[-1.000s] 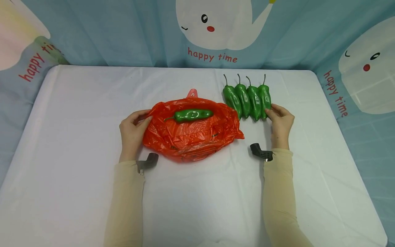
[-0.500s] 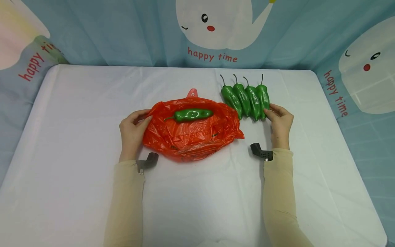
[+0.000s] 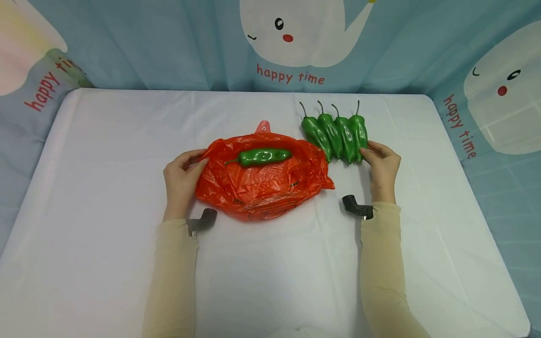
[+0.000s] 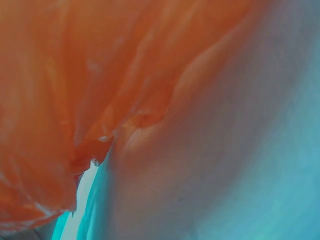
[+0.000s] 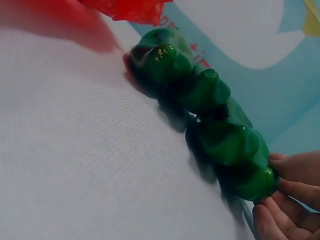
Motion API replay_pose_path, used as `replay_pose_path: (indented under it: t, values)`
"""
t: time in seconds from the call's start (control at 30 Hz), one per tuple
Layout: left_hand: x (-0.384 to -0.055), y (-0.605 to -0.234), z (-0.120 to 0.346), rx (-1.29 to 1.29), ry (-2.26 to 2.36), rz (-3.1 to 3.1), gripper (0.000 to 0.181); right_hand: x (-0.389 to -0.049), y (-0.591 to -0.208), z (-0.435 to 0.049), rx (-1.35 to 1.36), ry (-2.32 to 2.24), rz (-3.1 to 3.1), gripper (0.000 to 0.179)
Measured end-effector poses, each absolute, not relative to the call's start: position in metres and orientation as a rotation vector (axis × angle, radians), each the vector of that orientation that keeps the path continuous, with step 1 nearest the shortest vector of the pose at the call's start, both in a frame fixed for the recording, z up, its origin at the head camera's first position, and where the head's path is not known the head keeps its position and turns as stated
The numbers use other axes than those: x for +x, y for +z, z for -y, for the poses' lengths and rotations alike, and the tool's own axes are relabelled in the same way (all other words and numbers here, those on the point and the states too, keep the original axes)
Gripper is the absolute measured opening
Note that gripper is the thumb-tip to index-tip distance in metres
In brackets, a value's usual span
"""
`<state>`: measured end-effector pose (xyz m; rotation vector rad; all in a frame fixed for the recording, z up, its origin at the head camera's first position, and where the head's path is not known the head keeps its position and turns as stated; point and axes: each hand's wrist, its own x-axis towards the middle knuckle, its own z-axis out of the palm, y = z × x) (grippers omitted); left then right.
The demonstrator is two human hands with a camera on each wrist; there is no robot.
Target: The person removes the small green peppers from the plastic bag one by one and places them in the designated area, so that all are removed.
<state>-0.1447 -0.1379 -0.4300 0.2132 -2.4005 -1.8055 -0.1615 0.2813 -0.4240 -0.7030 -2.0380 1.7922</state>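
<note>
A crumpled red plastic bag (image 3: 262,197) lies on the white table, its mouth spread wide. One green pepper (image 3: 264,157) rests on it with the stem to the left. My left hand (image 3: 181,180) pinches the bag's left edge; the bag (image 4: 75,75) fills much of the left wrist view, where the fingers are hidden. Several more green peppers (image 3: 332,134) lie side by side beyond the bag's right end, stems pointing away. My right hand (image 3: 382,169) holds the rightmost pepper (image 5: 255,182) between thumb and fingers at its right side.
The white table (image 3: 97,211) has rounded far corners. A blue curtain (image 3: 169,47) printed with white whales hangs behind it and at the sides. A pink tab (image 3: 263,126) sticks out past the bag's far edge. Each wrist wears a small black camera (image 3: 357,209).
The right hand and the several side-by-side peppers have shifted slightly left, closer to the bag. The left hand, the bag and the pepper on it look unchanged.
</note>
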Motion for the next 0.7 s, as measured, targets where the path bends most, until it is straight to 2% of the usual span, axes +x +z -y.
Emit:
replay_pose_path:
  t: [0.7]
  values:
    - [-0.1457,-0.4312,0.1378,0.212,-1.777,2.418,0.028,-0.1641,-0.4264,-0.2781,-0.659,1.82,2.052,0.034]
